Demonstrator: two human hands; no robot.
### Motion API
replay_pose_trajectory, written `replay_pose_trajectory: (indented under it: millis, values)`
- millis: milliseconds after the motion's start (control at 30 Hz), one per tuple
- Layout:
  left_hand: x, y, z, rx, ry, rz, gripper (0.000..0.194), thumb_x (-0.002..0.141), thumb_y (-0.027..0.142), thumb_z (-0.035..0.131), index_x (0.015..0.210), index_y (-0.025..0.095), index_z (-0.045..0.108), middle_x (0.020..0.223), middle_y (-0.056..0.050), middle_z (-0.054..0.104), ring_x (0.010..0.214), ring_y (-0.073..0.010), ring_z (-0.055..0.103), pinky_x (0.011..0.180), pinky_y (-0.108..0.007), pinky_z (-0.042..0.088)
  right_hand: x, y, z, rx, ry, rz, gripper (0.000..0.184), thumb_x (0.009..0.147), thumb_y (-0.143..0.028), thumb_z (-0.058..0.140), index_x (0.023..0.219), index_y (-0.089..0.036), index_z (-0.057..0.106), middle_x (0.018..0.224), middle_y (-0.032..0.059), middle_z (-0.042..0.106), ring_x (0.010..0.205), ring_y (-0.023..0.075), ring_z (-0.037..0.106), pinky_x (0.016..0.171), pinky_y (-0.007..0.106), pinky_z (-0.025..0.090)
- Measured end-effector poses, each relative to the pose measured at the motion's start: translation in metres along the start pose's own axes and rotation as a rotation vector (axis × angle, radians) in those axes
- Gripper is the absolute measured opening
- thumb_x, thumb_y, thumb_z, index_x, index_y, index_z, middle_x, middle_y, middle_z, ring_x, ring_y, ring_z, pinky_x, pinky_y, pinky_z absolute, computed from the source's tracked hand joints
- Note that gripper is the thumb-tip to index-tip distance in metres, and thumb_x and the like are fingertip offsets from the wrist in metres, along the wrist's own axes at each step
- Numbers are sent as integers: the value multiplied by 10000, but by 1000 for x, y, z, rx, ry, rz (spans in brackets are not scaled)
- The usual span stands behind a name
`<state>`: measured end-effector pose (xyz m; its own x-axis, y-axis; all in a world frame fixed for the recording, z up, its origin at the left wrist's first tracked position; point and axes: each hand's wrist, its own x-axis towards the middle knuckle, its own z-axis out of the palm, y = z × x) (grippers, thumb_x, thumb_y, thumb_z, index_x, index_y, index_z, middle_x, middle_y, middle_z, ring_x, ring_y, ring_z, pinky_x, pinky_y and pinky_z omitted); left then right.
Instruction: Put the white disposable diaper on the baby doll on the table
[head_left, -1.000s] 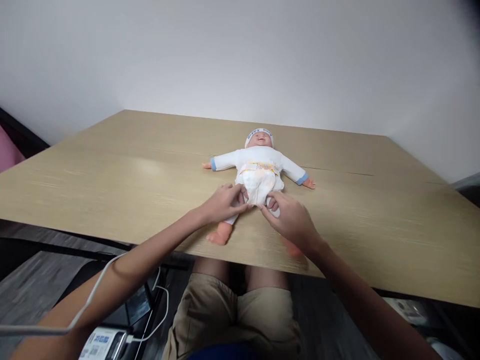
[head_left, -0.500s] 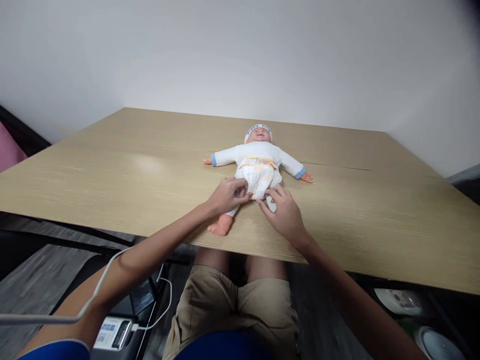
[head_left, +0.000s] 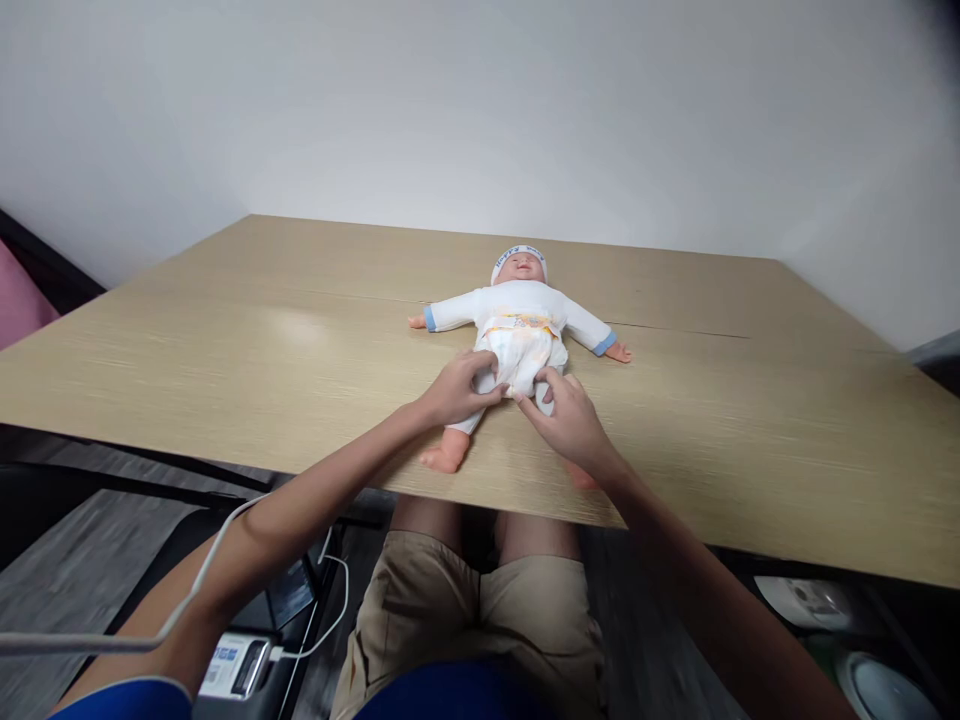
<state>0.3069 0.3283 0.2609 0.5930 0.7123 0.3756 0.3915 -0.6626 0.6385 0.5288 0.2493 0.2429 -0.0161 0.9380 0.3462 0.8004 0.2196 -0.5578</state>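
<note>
A baby doll (head_left: 520, 298) in a white outfit with blue cuffs and a lettered headband lies on its back, feet toward me. Round its hips is a white diaper (head_left: 521, 352) with an orange-patterned waistband. My left hand (head_left: 463, 387) pinches the diaper's edge at the doll's leg on the left side. On the other leg, my right hand (head_left: 568, 408) has thumb and fingers closed on the diaper's opposite edge. One bare foot (head_left: 448, 452) shows by my left wrist; the other is mostly hidden behind my right forearm.
The wooden table (head_left: 300, 350) meets a pale wall at the back. Its front edge runs just above my lap. Below on the left, a white cable (head_left: 341, 600) joins a power bank (head_left: 236, 665). White items (head_left: 806, 600) sit low on the right.
Both hands stay at the diaper's leg edges, with the right fingers slightly shifted. The view has moved a little, and more of the right-hand foot shows.
</note>
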Motion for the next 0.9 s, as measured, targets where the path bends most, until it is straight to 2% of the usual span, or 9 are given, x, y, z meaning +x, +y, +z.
replay_pose_trajectory:
  millis: [167, 233, 367, 500, 600, 667, 733, 833, 900]
  values:
    - [0, -3, -3, -172, 10, -73, 389, 892, 447, 793, 1101, 229, 549, 1044, -39, 654, 907, -224, 595, 837, -357, 486, 4, 1, -7, 190, 31, 89, 387, 925, -532, 696, 1131, -222, 589, 1028, 82, 753, 795, 230, 618, 781, 368, 472]
    - [-3, -7, -2, -284, 15, -96, 451, 872, 452, 827, 1109, 234, 511, 1108, -46, 649, 925, -211, 610, 842, -343, 497, 2, 1, -11, 246, 55, 114, 399, 913, -535, 721, 1119, -224, 578, 1031, 77, 772, 749, 209, 617, 767, 359, 478]
    - [-11, -11, 2, -361, 80, -194, 555, 815, 436, 890, 1110, 244, 461, 1129, -34, 667, 865, -175, 611, 817, -328, 497, -2, 2, -17, 207, 102, 126, 353, 944, -552, 719, 1055, -229, 629, 993, 75, 812, 747, 215, 655, 778, 361, 484]
    - [-14, -8, 3, -387, 108, -292, 505, 800, 432, 902, 1117, 225, 567, 1087, -39, 732, 880, -194, 651, 833, -346, 504, -2, 1, -18, 124, 88, 89, 334, 993, -562, 679, 1025, -232, 711, 991, 83, 839, 753, 240, 661, 784, 379, 476]
    - [-8, -2, -5, -355, -11, -307, 379, 854, 504, 848, 1040, 201, 717, 1001, -48, 775, 871, -231, 683, 804, -367, 511, 1, 2, -16, 52, 62, 34, 322, 1002, -544, 663, 993, -234, 751, 953, 82, 829, 784, 261, 647, 786, 387, 459]
    - [-2, 2, -12, -358, -128, -322, 398, 883, 564, 812, 1026, 193, 789, 1000, -60, 804, 899, -265, 710, 799, -384, 527, 4, 2, -15, 24, 23, -7, 347, 1005, -550, 641, 938, -230, 756, 940, 94, 809, 846, 281, 651, 812, 393, 458]
    - [2, 5, -18, -426, -192, -353, 449, 885, 579, 818, 1110, 191, 819, 1090, -82, 831, 1001, -303, 738, 856, -413, 558, 7, 2, -14, 30, -17, -15, 377, 995, -566, 632, 889, -222, 743, 954, 103, 790, 912, 295, 653, 837, 397, 457]
    - [5, 7, -23, -599, -196, -415, 507, 879, 544, 852, 1253, 205, 799, 1286, -117, 818, 1181, -330, 738, 990, -468, 579, 11, 4, -16, 138, -74, 90, 394, 965, -599, 655, 918, -218, 744, 884, 69, 758, 811, 255, 624, 758, 367, 445]
    - [4, 6, -24, -698, -203, -457, 508, 875, 538, 862, 1264, 218, 793, 1317, -119, 813, 1217, -332, 740, 1020, -490, 587, 12, 8, -18, 255, -93, 184, 416, 954, -624, 662, 955, -219, 756, 828, 39, 737, 714, 216, 582, 690, 344, 434]
